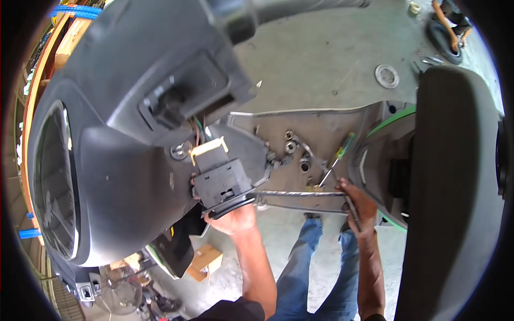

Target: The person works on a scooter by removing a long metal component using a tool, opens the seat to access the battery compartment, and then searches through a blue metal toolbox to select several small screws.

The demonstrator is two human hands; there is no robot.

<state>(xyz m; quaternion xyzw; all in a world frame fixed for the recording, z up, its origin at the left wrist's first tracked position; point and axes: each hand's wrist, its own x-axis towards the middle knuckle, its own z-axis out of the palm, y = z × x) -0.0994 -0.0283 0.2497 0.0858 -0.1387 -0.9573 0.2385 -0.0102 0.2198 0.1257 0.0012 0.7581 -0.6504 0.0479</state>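
My left hand (239, 218) is closed around the underside of a black plastic box (220, 181), which has a small slot and a curved lip. It is held beside the grey front panel (134, 176) of a scooter, below the handlebar cover. A strip of yellowish tape (209, 150) runs along its far end, and wires show just beyond. At the near edge of the scooter's floorboard (332, 122), my right hand (361, 207) is closed on a thin dark rod-shaped tool (351, 204). That hand is close to a screwdriver (342, 151) with a green handle.
Several sockets (290, 146) and a wrench-like tool lie on the floorboard. The black seat (455, 176) rises at the right. A cardboard box (205, 261) and a fan (122, 294) stand on the floor at lower left. Another person (452, 21) handles a tire (442, 44) at the far right.
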